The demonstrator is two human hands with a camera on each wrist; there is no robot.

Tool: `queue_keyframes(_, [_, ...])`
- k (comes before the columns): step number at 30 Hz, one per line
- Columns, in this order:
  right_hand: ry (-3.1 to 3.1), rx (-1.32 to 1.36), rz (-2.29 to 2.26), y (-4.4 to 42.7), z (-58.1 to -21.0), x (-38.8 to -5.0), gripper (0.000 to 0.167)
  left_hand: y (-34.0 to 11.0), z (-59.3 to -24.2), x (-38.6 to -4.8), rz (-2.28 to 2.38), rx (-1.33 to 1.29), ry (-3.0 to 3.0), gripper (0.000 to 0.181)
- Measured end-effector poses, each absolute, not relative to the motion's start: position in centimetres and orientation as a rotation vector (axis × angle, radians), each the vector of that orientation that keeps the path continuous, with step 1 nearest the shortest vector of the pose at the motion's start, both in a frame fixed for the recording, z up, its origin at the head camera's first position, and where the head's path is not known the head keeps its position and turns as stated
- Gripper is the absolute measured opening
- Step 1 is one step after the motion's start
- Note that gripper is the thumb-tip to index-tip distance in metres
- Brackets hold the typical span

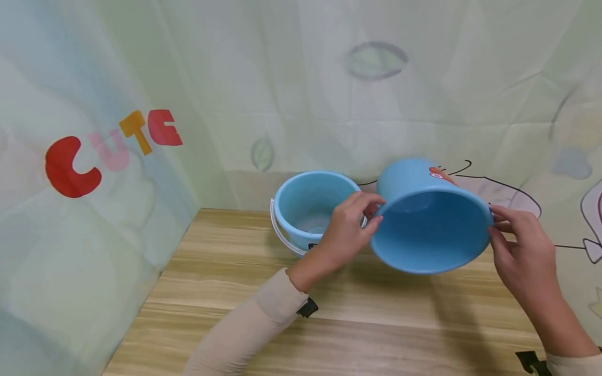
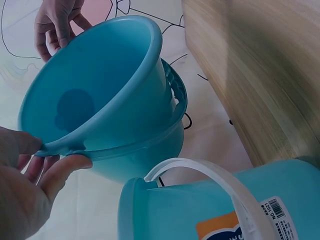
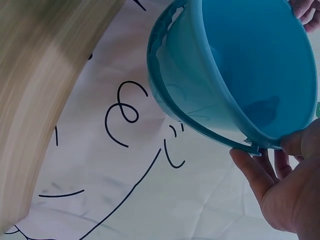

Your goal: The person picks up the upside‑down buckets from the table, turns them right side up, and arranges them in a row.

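A blue plastic bucket [image 1: 406, 177] is held tilted above the table, its open mouth facing me and a red sticker on its outer wall. My left hand [image 1: 345, 224] pinches the left side of its rim between thumb and fingers. At the opposite side, my right hand [image 1: 527, 250] grips the rim. In the right wrist view, the bucket's blue handle [image 3: 172, 105] lies against the outside of the wall. Just left of my left hand stands a second, lighter blue bucket [image 1: 291, 236], upright, its white handle [image 1: 279, 233] lowered at the side. That bucket's label [image 2: 281, 216] shows a barcode.
The wood-grain table [image 1: 357, 344] runs back to a printed cloth [image 1: 301, 78] that hangs behind and to the left. The lighter bucket stands near the table's back edge, close to the cloth.
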State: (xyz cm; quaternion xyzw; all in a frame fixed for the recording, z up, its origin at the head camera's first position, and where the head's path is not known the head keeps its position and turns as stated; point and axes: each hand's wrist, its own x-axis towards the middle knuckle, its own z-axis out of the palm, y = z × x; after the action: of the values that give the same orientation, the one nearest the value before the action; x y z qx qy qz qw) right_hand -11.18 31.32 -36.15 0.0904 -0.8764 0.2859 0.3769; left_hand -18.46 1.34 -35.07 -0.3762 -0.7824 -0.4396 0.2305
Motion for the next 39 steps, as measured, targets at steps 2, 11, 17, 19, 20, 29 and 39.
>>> queue_keyframes(2, [-2.249,0.233,0.718,31.3,-36.0,-11.3,0.054,1.3,-35.0,-18.7,-1.235,-1.032,-2.163,0.026])
queue_keyframes(11, [-2.295,0.189,0.685,31.3,-35.6,-11.8,0.049,1.5,-34.4,-19.5,-1.315,-0.996,-2.266,0.029])
queue_keyframes(17, [-2.281,0.209,0.648,31.4,-35.6,-12.1,0.049,1.7,-34.1,-20.0,-1.362,-0.971,-2.324,0.032])
queue_keyframes(19, [-2.282,0.220,0.627,31.4,-35.4,-12.3,0.048,1.8,-34.1,-20.1,-1.377,-0.955,-2.342,0.033])
queue_keyframes(20, [-2.286,0.223,0.612,31.5,-35.3,-12.4,0.048,1.9,-34.0,-20.2,-1.380,-0.948,-2.352,0.033])
queue_keyframes(29, [-2.367,0.191,0.523,32.1,-34.6,-13.4,0.043,2.7,-33.4,-20.8,-1.413,-0.847,-2.444,0.035])
queue_keyframes(39, [-2.523,0.152,0.421,32.7,-33.5,-14.5,0.044,3.7,-32.6,-21.6,-1.504,-0.721,-2.572,0.033])
